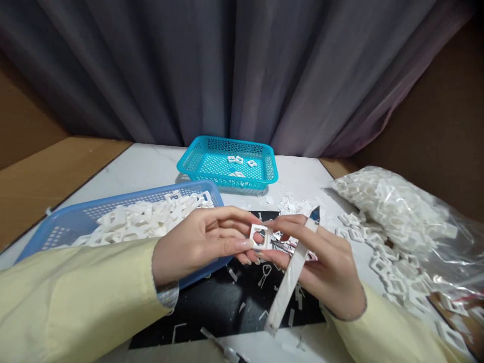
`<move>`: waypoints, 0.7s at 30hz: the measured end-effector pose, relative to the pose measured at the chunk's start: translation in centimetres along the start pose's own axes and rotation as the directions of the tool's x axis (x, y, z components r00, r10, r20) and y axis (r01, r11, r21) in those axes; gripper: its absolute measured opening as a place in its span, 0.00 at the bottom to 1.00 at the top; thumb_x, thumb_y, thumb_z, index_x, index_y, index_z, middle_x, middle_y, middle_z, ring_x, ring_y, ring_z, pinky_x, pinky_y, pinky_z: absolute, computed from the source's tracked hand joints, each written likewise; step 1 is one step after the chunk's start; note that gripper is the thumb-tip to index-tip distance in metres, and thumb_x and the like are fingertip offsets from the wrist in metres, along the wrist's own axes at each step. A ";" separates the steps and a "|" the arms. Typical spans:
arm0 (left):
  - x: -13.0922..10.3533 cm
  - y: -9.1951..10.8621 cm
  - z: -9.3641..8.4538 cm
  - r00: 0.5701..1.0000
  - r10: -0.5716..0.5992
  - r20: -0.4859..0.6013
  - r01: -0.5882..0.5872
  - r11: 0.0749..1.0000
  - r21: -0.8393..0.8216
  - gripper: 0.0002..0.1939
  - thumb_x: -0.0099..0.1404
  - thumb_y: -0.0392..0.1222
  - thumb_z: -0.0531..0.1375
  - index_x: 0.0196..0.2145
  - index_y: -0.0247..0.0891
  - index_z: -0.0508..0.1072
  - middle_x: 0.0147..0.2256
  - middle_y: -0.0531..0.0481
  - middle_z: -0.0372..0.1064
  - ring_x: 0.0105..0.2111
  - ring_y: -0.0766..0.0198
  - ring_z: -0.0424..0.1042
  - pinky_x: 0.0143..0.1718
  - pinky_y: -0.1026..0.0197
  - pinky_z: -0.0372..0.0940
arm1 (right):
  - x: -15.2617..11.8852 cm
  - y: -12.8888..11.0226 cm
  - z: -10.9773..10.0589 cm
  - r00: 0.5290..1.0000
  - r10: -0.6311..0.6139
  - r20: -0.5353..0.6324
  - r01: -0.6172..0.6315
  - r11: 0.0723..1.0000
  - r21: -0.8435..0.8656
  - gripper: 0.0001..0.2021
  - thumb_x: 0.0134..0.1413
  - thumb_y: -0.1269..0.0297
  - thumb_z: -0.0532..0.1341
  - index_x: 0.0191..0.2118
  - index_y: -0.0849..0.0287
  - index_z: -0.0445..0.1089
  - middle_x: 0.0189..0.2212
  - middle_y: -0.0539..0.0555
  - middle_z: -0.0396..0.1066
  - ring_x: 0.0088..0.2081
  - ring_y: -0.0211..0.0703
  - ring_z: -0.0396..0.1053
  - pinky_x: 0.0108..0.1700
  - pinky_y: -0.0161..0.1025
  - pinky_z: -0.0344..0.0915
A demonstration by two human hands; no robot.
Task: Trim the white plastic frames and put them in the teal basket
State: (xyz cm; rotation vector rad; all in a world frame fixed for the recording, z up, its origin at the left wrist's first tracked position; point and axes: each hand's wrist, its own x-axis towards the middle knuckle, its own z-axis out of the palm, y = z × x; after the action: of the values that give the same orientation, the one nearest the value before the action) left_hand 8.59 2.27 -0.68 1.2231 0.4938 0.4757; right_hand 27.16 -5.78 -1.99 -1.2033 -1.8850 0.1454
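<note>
"Where is the white frame (266, 237)?"

"Above the black mat (212, 312), toward its far edge. The person's left hand (212, 242) grips it between thumb and fingers, the opening facing up at the wearer."

"And the right hand (325, 257)?"

"Grasping a white-handled tool (291, 277) that slants across the fingers, its dark tip toward the mat's far side. The fingertips come right up to the frame; whether they all touch it, one cannot tell."

"What lies on the mat?"

"White scraps (232, 275), scattered about. A slim tool (219, 345) crosses its near edge, partly out of view."

"And around it?"

"A blue basket (71, 219) heaped with white pieces (132, 219) sits at its left, one corner reaching over it. Beyond its far edge stands a teal basket (212, 176) with a few white pieces inside, and a heap of scraps (297, 204). To its right lie loose frames (389, 267), beside a clear bag (401, 206) filled with more."
</note>
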 end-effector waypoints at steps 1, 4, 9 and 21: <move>0.0 0.0 0.0 1.000 0.000 0.008 0.000 1.000 -0.006 0.11 0.57 0.30 0.58 0.40 0.33 0.68 0.30 0.49 0.74 0.29 0.66 0.74 0.33 0.66 0.68 | 0.0 0.0 0.0 1.000 0.005 -0.002 -0.005 1.000 0.004 0.16 0.47 0.67 0.64 0.44 0.58 0.67 0.36 0.54 0.70 0.39 0.41 0.69 0.41 0.36 0.68; -0.1 -0.1 -0.1 1.000 -0.011 0.019 0.012 1.000 -0.022 0.11 0.58 0.30 0.58 0.40 0.33 0.68 0.29 0.49 0.74 0.29 0.67 0.73 0.33 0.66 0.68 | 0.0 0.1 -0.1 1.000 0.006 -0.017 -0.006 1.000 0.009 0.15 0.46 0.66 0.64 0.43 0.59 0.68 0.35 0.56 0.71 0.39 0.42 0.69 0.39 0.37 0.68; -0.2 0.0 -0.1 0.999 -0.027 0.020 0.027 1.000 0.001 0.10 0.57 0.31 0.59 0.39 0.33 0.68 0.30 0.47 0.74 0.29 0.65 0.74 0.33 0.64 0.68 | 0.1 0.4 0.1 0.999 0.020 -0.041 -0.017 0.998 0.062 0.12 0.43 0.64 0.66 0.37 0.59 0.71 0.34 0.56 0.72 0.35 0.42 0.71 0.37 0.38 0.70; -0.3 -0.6 -0.4 0.999 -0.032 0.039 0.033 0.999 -0.014 0.11 0.57 0.34 0.60 0.39 0.33 0.66 0.35 0.42 0.74 0.33 0.63 0.74 0.36 0.62 0.67 | 0.5 0.5 0.5 0.992 0.127 0.026 -0.129 0.957 0.259 0.09 0.39 0.66 0.68 0.30 0.61 0.71 0.28 0.53 0.73 0.27 0.37 0.70 0.31 0.36 0.69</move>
State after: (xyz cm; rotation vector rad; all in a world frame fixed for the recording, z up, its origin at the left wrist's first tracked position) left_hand 8.13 2.27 -1.31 1.2067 0.4759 0.4268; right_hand 27.03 -4.92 -2.25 -1.1429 -1.7327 0.4558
